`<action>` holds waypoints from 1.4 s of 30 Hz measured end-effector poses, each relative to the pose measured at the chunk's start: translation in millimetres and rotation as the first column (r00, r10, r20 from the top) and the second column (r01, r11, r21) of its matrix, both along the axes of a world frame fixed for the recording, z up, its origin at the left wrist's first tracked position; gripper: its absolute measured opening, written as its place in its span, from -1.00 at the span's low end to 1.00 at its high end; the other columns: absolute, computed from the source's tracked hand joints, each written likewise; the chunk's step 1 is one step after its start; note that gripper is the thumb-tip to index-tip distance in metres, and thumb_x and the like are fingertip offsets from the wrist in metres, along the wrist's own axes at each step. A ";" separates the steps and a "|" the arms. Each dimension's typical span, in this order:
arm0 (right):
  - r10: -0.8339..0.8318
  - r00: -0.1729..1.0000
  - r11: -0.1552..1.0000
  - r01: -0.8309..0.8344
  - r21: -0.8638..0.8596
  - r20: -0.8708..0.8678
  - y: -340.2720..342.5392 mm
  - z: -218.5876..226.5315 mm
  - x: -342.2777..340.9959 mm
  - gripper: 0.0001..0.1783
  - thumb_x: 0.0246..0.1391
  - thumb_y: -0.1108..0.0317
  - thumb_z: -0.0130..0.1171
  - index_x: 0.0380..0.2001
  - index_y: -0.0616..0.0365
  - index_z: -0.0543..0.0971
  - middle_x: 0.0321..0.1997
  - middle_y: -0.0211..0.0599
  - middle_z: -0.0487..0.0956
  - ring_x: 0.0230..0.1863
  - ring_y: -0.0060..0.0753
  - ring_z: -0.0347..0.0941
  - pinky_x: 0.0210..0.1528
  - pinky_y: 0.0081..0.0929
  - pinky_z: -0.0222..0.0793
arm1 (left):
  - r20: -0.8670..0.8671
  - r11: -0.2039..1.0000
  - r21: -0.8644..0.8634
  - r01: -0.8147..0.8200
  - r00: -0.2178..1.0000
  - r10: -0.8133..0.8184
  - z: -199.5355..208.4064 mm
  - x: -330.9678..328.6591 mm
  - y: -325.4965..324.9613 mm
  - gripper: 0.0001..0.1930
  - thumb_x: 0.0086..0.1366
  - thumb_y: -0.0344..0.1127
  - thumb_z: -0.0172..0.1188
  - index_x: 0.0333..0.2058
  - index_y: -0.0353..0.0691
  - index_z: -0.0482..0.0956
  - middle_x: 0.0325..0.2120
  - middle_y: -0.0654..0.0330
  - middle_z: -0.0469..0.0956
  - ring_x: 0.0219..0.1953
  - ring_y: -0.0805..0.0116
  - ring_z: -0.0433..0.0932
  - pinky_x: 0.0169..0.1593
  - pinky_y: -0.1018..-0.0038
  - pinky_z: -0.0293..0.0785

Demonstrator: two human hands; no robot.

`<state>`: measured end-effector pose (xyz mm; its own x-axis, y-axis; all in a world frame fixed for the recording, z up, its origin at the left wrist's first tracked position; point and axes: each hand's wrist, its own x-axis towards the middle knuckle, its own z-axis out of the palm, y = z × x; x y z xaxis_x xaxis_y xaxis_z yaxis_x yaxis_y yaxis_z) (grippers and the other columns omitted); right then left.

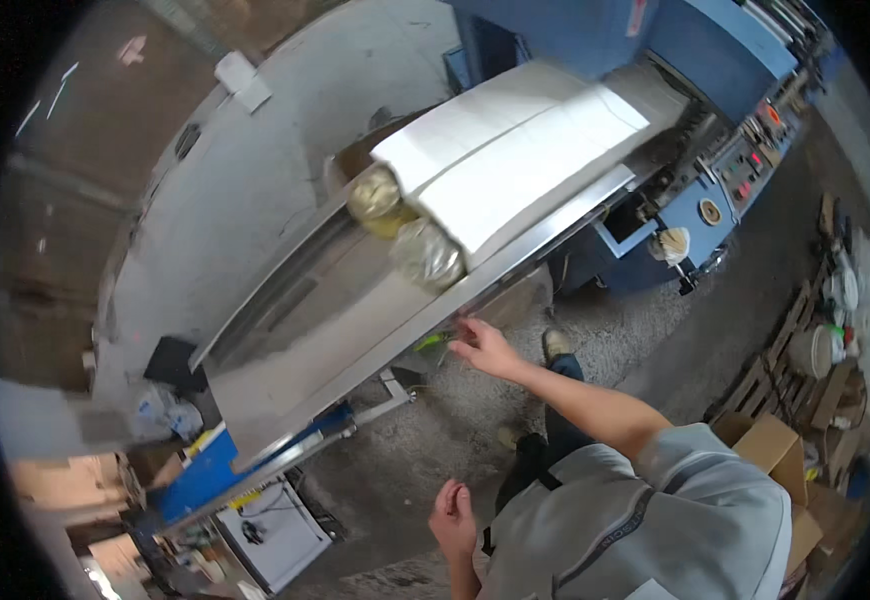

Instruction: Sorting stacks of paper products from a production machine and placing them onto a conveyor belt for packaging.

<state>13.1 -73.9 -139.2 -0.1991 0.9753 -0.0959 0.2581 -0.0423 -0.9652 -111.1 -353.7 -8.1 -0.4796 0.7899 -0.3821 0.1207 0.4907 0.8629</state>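
Note:
My right hand (485,348) reaches out beside the metal side rail of a long sloping conveyor table (295,385). Its fingers are apart and I see nothing held in them. Lower down, near my body, my left hand (452,518) has its fingers loosely curled, with no object visible in it. On the upper part of the table lie two long white stacks of sheets (540,165), side by side. Against their lower ends rest a yellowish, clear-wrapped bundle (375,195) and a shiny clear plastic bundle (427,253). Both bundles are slightly blurred.
A blue machine (725,60) with a control panel (740,172) stands at the table's upper end. A wooden pallet (780,345), a white bucket (811,352) and cardboard boxes (770,452) line the right side. At lower left is a white-topped surface (280,535).

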 end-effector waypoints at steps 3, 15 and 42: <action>-0.046 0.939 0.981 -0.023 0.194 0.342 -10.6 -5.2 -69.4 -0.27 -0.09 0.06 0.39 0.05 0.34 0.43 0.12 0.11 0.42 0.19 0.08 0.33 0.20 -0.16 0.31 | -0.084 0.989 -0.123 -0.084 0.994 0.074 -11.1 -36.3 -67.2 -0.55 0.28 -0.30 0.25 0.05 -0.48 0.43 -0.10 -0.05 0.58 -0.06 0.24 0.57 0.01 0.39 0.48; 0.291 0.669 0.895 -0.443 0.053 0.684 11.0 -44.3 -124.1 -0.49 0.01 0.21 0.15 0.03 0.20 0.47 0.06 0.00 0.49 0.26 0.02 0.26 0.33 0.17 0.01 | -0.274 0.960 -0.279 -0.026 0.960 -0.053 4.3 -30.7 -116.7 -0.65 0.34 -0.31 0.19 0.04 -0.37 0.50 -0.13 0.03 0.62 -0.09 0.31 0.58 0.01 0.41 0.48; -0.399 0.864 0.901 0.432 0.044 -0.306 -27.3 185.8 113.1 -0.82 0.16 0.31 0.18 -0.31 0.17 0.45 -0.60 -0.51 0.42 -0.56 -0.65 0.34 -0.49 -0.57 0.31 | -0.238 0.778 0.219 0.588 0.806 -0.542 -13.9 159.3 140.3 -0.59 0.35 0.00 0.08 -0.41 -0.30 0.48 -0.58 -0.19 0.54 -0.44 -0.28 0.54 -0.41 -0.06 0.38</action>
